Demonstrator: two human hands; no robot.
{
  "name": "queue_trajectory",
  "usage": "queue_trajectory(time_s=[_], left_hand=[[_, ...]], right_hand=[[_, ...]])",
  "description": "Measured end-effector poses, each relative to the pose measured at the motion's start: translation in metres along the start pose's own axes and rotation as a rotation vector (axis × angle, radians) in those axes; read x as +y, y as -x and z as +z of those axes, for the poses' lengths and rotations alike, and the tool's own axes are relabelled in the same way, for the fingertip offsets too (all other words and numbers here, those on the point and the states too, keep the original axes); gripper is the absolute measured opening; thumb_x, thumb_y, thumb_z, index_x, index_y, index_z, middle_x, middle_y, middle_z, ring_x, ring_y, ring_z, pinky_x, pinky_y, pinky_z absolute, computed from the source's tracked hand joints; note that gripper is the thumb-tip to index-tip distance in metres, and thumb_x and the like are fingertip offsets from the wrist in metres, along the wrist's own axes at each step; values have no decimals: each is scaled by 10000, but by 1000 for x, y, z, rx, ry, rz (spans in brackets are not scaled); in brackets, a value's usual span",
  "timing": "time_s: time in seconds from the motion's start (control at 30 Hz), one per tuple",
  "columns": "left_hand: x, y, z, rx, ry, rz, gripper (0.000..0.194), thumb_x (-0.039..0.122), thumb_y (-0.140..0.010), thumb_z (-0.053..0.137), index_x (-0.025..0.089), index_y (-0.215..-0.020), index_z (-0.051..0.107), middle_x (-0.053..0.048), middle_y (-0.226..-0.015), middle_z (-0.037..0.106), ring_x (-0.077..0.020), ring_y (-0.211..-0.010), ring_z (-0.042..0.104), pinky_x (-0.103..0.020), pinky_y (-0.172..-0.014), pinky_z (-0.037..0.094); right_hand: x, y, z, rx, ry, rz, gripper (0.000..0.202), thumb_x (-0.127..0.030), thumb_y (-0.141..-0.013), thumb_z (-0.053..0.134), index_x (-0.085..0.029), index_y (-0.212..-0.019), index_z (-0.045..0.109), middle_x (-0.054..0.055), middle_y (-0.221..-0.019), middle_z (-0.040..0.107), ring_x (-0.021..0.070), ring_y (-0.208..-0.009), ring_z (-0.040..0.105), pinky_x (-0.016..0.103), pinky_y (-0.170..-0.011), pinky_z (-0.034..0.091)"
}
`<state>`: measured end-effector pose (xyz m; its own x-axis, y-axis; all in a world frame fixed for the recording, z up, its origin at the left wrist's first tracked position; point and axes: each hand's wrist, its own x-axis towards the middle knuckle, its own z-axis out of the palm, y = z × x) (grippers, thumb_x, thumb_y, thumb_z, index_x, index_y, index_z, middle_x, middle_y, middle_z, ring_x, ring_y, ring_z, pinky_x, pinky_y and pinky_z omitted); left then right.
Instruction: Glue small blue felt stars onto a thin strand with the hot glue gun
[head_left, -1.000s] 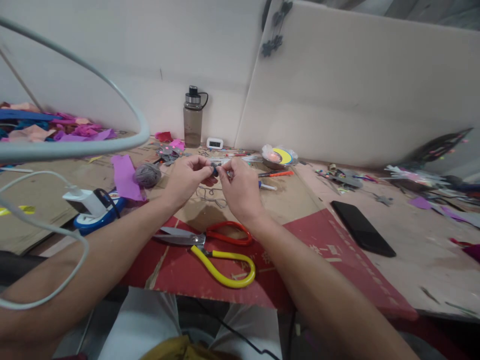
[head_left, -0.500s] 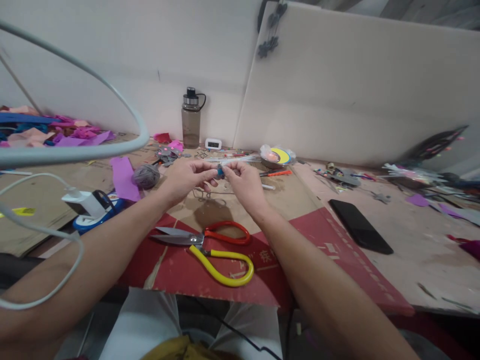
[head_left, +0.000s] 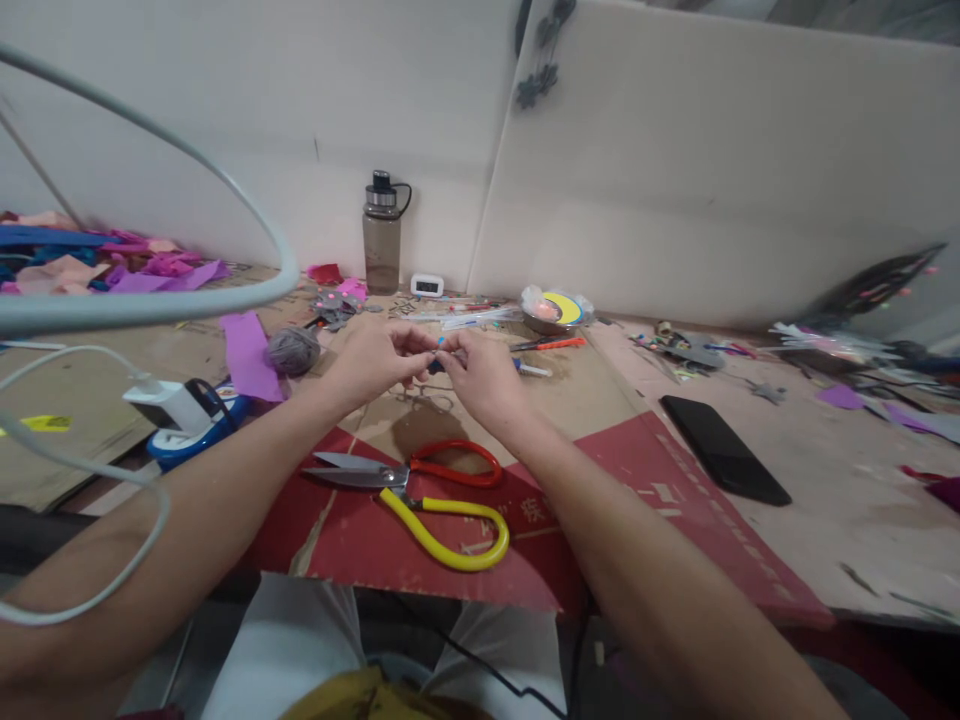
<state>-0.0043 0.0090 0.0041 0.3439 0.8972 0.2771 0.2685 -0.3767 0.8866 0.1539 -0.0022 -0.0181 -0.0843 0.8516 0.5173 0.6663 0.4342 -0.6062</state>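
Observation:
My left hand [head_left: 379,357] and my right hand [head_left: 478,368] meet above the brown cardboard, fingertips pinched together. Between them shows a small blue piece [head_left: 441,342], too small to name, which both hands seem to grip. Something dark blue lies just below the fingertips, partly hidden by them. Nearer to me, scissors [head_left: 405,480] with one red and one yellow handle lie spread on the red part of the cardboard [head_left: 345,550]. A ball of grey yarn [head_left: 293,351] sits left of my left hand, beside a purple strip [head_left: 250,355].
At the back stand a bottle [head_left: 382,240] and a small white clock [head_left: 427,286]. A bowl [head_left: 551,312] and an orange-handled tool [head_left: 561,343] lie beyond my right hand. A black phone [head_left: 724,450] rests at right. A white charger [head_left: 172,408] and cable are at left.
The fingertips have closed in around the small blue piece, so less of it shows. The dark blue thing below them and a white-tipped stick to the right show more now. The scissors have not moved.

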Motion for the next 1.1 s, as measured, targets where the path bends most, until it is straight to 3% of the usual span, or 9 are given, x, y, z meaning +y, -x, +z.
queue_trajectory(time_s=[0.13, 0.3, 0.47, 0.67, 0.8, 0.97, 1.1], left_hand=[[-1, -1, 0, -47, 51, -12, 186, 211, -706, 708, 128, -870, 677, -29, -618, 681, -126, -529, 637, -216, -497, 502], [-6, -3, -1, -133, 34, 51, 239, 195, -686, 717, 134, -911, 664, -48, -678, 705, -127, -533, 633, -184, -417, 426], [-10, -3, -2, -12, -48, 57, 177, 205, -688, 707, 144, -849, 665, -36, -648, 688, -120, -506, 615, -191, -426, 432], [-13, -4, -5, 81, -49, 48, 193, 215, -686, 704, 141, -865, 700, -34, -624, 682, -137, -522, 636, -227, -494, 512], [-13, -3, -5, 70, -34, 44, 162, 242, -712, 682, 143, -836, 716, -42, -622, 693, -141, -535, 647, -234, -522, 535], [-13, -3, -5, 125, -97, 29, 127, 238, -709, 658, 143, -785, 695, -30, -555, 667, -123, -441, 592, -212, -433, 483], [-14, -4, -5, 173, -128, 39, 108, 229, -701, 641, 150, -759, 685, -23, -539, 658, -114, -414, 567, -200, -406, 451]], right_hand=[[6, -1, 0, -30, -110, 39, 84, -223, -813, 585, -173, -765, 631, -21, -626, 587, 121, -582, 482, 253, -592, 339], [9, -3, -1, -46, -135, 63, 108, -243, -807, 585, -175, -728, 614, -20, -628, 593, 124, -602, 500, 254, -598, 340], [6, -2, 0, -88, -216, 56, 143, -282, -835, 545, -178, -758, 605, -18, -658, 604, 118, -611, 513, 249, -595, 363], [7, 0, 6, -11, -300, 21, 194, -241, -806, 554, -182, -983, 502, -46, -694, 552, 120, -630, 526, 257, -616, 400], [8, 1, 8, 48, -278, -9, 158, -196, -781, 566, -198, -910, 475, -35, -720, 549, 124, -651, 536, 268, -636, 411], [5, 5, 7, 75, -198, -31, 39, -203, -788, 565, -200, -773, 529, -17, -698, 573, 129, -645, 517, 275, -645, 392], [-1, 6, 8, 57, -134, 0, 146, -249, -830, 543, -193, -696, 553, -9, -661, 577, 130, -621, 486, 281, -640, 361]])
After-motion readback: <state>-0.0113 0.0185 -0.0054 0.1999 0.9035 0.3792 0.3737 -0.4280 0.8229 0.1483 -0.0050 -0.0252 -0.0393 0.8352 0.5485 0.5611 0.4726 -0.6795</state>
